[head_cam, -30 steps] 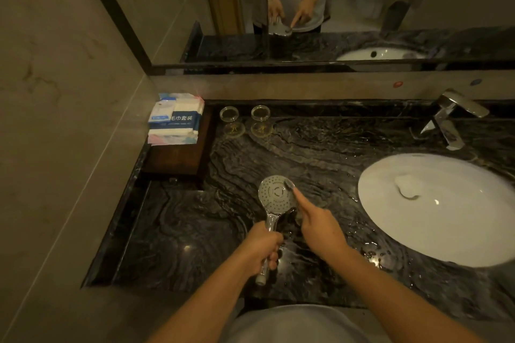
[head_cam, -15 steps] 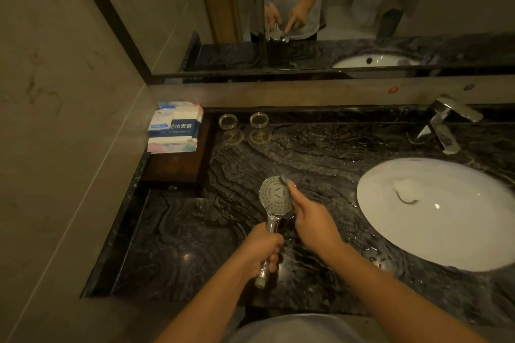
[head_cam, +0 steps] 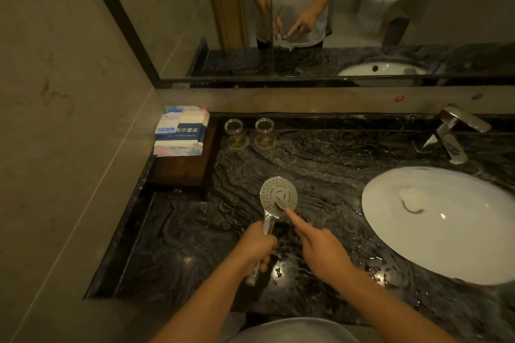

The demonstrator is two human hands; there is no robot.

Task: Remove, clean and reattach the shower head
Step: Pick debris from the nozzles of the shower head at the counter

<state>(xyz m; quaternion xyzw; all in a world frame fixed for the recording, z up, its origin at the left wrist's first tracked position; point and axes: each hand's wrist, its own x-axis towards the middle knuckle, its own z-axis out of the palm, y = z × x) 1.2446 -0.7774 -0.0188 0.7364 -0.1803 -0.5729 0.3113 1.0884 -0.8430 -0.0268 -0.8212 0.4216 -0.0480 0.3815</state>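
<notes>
At about 10 o'clock from my hands I see a stack of packaged towels (head_cam: 181,131) on a dark wooden tray (head_cam: 182,170), tucked into the corner of the black marbled surface (head_cam: 320,164). Just past it, near 11 o'clock, two clear glasses (head_cam: 249,126) stand side by side against the back ledge.

My left hand (head_cam: 257,248) is wrapped tight around the chrome handle of the shower head (head_cam: 278,197), fingers closed on it, with the handle's end poking out below my fist. The round spray face is turned up toward me and held over the surface, at 12 o'clock from that hand.

My right hand (head_cam: 323,252) sits just beside it, at 3 o'clock, index finger stretched out and the other fingers curled in; the fingertip touches the lower right edge of the spray face.

Farther off at 2 o'clock lies the white oval sink (head_cam: 446,245), with the chrome faucet (head_cam: 452,131) behind it.
</notes>
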